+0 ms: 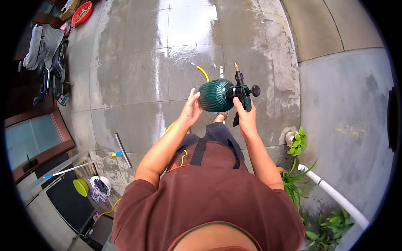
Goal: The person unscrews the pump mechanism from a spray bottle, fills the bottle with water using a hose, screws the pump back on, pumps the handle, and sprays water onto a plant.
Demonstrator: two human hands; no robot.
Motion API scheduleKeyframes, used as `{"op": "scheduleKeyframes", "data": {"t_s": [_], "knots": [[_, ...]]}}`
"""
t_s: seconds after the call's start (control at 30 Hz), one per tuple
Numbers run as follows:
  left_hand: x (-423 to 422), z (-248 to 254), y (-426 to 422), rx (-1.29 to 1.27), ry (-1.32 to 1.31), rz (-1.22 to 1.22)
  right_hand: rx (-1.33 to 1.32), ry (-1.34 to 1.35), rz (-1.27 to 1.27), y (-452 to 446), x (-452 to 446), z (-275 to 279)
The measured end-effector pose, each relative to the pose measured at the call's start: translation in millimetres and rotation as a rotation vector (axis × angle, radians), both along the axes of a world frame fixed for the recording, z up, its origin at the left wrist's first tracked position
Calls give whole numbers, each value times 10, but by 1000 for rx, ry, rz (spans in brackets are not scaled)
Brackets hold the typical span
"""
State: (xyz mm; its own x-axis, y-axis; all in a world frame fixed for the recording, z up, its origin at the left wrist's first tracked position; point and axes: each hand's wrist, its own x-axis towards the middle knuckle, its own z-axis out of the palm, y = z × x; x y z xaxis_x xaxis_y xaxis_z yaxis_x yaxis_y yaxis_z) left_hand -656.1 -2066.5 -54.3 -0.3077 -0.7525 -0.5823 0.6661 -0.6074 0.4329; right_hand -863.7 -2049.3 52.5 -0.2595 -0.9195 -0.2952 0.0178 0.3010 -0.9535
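Hands [218, 112] cradling ribbed green spray bottle [215, 95], tipped sideways; wet paving [134, 75] beneath, yellow hose [203, 72] beyond

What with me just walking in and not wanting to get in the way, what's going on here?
A person is holding a dark green ribbed spray bottle on its side over wet-patched paving. The left hand is at its rounded bottom, and the right hand grips the sprayer head, whose brass-coloured nozzle points away from the body. A yellow hose shows beyond the bottle, and a squeegee is off to the left.
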Motion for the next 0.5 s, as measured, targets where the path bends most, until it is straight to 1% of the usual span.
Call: {"op": "scheduleKeyframes", "data": {"t_s": [0.07, 0.17, 0.23, 0.27, 0.3, 0.37, 0.4, 0.47, 0.5], "knots": [[-237, -72, -132, -24, -80, 58, 55, -45, 3, -240, -233, -111], [-569, -392, -277, -28, -211, 98, 118, -72, 10, -503, -495, -362], [-764, -664, -440, 7, -350, 148, 145, -48, 38, -665, -647, -623], [-852, -802, -506, 65, -395, 185, 166, -24, 52, -724, -699, -780], [-926, -934, -613, 89, -461, 159, 153, -25, 52, -787, -731, -955], [-1045, -1275, -786, 137, -593, 103, 136, 86, 65, -900, -803, -1376], [-1158, -1450, -868, 89, -796, 116, 144, 71, 36, -983, -820, -1517], [-1270, -1784, -958, -109, -1145, 59, 160, 49, -26, -1135, -796, -1801], [-1344, -1872, -979, -210, -1312, 24, 166, 30, -64, -1184, -790, -1985]]}}
